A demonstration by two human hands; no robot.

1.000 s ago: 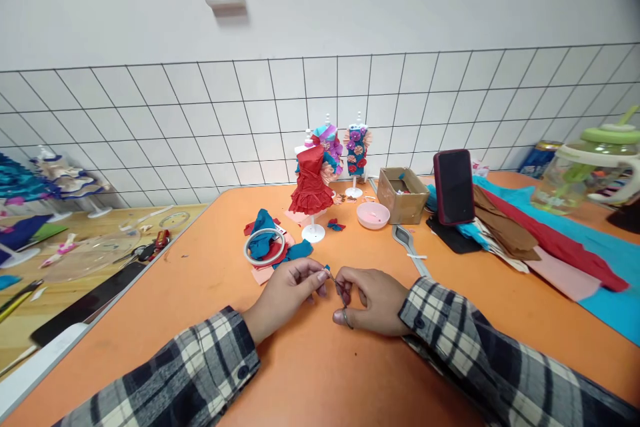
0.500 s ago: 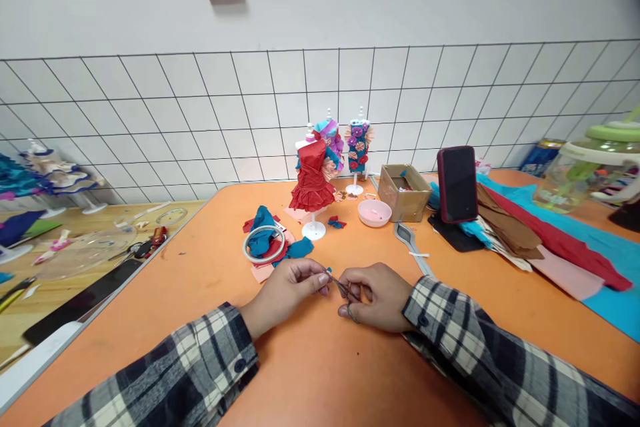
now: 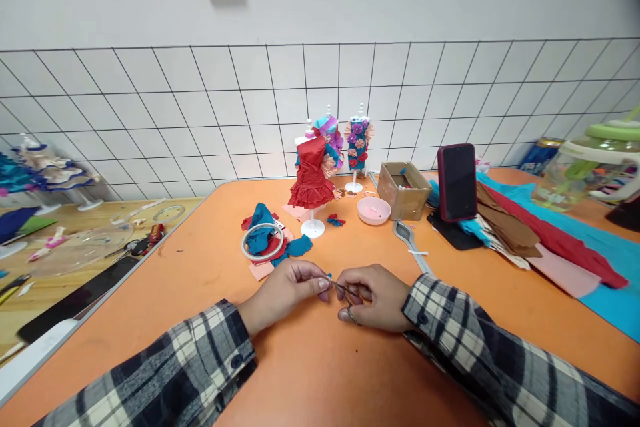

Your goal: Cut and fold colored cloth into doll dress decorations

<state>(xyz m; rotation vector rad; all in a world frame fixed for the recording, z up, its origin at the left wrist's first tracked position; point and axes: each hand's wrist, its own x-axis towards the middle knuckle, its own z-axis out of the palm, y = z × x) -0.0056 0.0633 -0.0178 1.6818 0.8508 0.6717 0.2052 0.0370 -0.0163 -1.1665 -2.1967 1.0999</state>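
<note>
While scrap (image 3: 329,275) pinched by the left grip (image 3: 287,288) is apparently being trimmed, scissors (image 3: 342,287) are being clasped by the right grip (image 3: 379,297), steadiness needed

Likely scissors (image 3: 343,288) before 3 mannequins (image 3: 311,173).

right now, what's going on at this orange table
Close two-handed work above the table. The right hand holds small scissors, pointed toward the left hand, which pinches a small scrap showing a bit of blue; its shape is too small to make out. Beyond them, a red dress is on a white stand, with a pale ring over loose scraps to its left and a pink bowl to its right.
</note>
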